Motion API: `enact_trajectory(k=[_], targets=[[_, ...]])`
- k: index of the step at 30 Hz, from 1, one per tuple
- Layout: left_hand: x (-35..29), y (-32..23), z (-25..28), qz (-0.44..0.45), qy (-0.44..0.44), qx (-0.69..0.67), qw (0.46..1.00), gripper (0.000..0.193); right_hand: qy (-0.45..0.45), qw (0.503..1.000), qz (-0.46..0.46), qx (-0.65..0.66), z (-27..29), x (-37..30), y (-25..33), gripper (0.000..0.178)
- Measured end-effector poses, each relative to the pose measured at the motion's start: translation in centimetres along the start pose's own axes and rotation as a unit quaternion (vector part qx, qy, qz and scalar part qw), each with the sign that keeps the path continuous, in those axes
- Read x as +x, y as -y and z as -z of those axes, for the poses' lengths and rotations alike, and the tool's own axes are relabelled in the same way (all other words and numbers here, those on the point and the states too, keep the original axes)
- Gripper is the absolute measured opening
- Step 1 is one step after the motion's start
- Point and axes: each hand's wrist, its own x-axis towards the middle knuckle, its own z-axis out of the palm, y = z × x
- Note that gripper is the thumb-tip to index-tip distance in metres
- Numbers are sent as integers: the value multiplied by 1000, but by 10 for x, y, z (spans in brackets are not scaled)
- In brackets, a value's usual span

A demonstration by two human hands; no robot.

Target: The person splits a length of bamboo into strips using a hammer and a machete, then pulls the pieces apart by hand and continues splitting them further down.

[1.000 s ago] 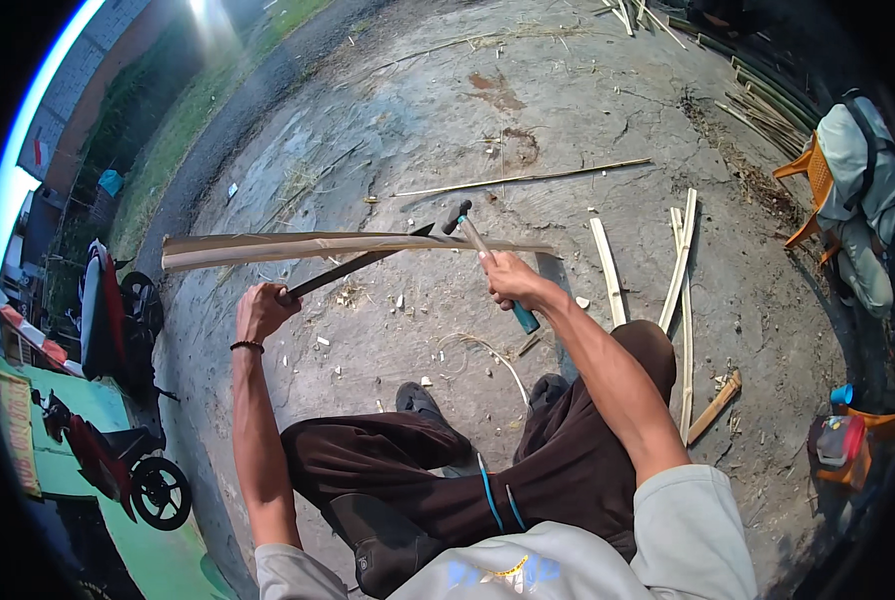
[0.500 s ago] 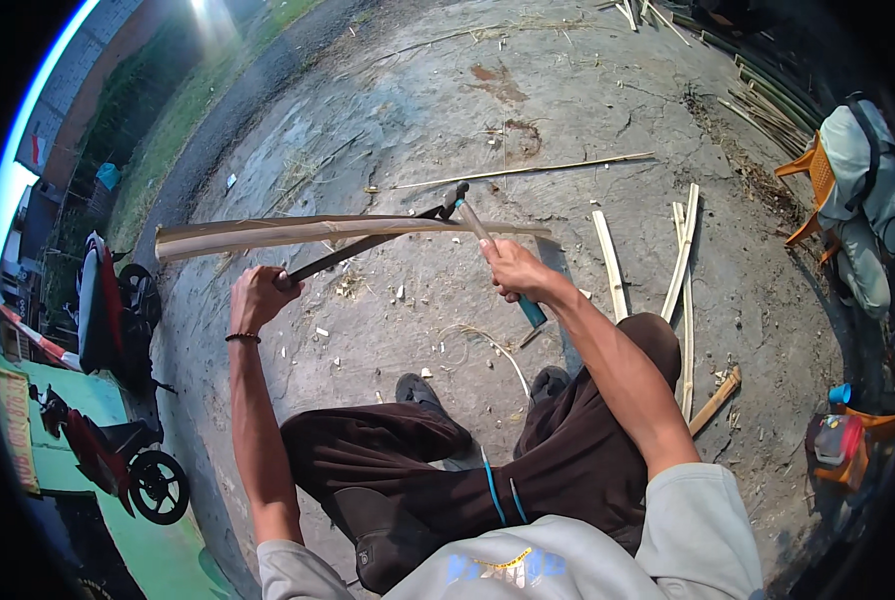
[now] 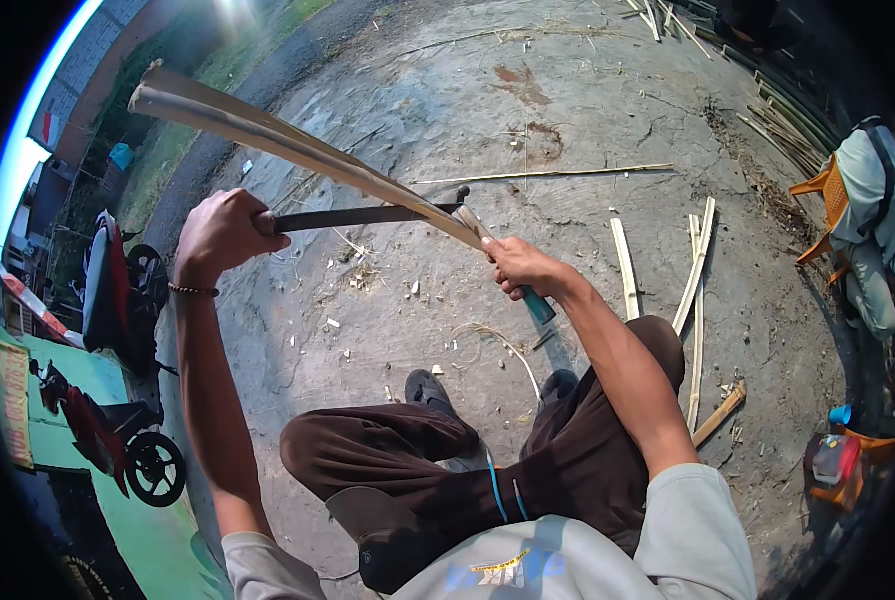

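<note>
My left hand [image 3: 226, 230] is closed around the handle of a long dark knife [image 3: 353, 217], whose blade points right. A long piece of split bamboo [image 3: 298, 145] slants from the upper left down to my right hand, with the blade crossing its near part. At that end the bamboo seems parted in two layers, and the blade's tip shows beside the hammer head. My right hand [image 3: 524, 268] is wrapped around a hammer [image 3: 539, 306] with a teal grip. Whether these fingers also touch the bamboo's end, I cannot tell.
Pale bamboo strips [image 3: 696, 270] lie on the concrete ground [image 3: 568, 120] at the right. One thin strip [image 3: 558, 174] lies beyond my hands. Motorcycles [image 3: 118, 430] stand at the left. An orange chair [image 3: 826, 205] with cloth on it stands at the right.
The bamboo's far end has swung upward and away, from nearly level to a steep slant. My left hand has moved left and farther out with the knife. The right hand has barely moved.
</note>
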Motion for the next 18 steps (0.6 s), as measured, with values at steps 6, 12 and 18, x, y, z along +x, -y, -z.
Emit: enact_trajectory(k=[6, 12, 18], targets=[[75, -40, 18, -80, -49, 48, 994, 41, -55, 996, -26, 64, 36, -10, 2, 38], [42, -5, 1, -74, -47, 35, 995, 44, -35, 996, -16, 82, 16, -1, 7, 36], [13, -40, -130, -28, 25, -226, 973, 52, -109, 992, 10, 70, 49, 10, 0, 38]])
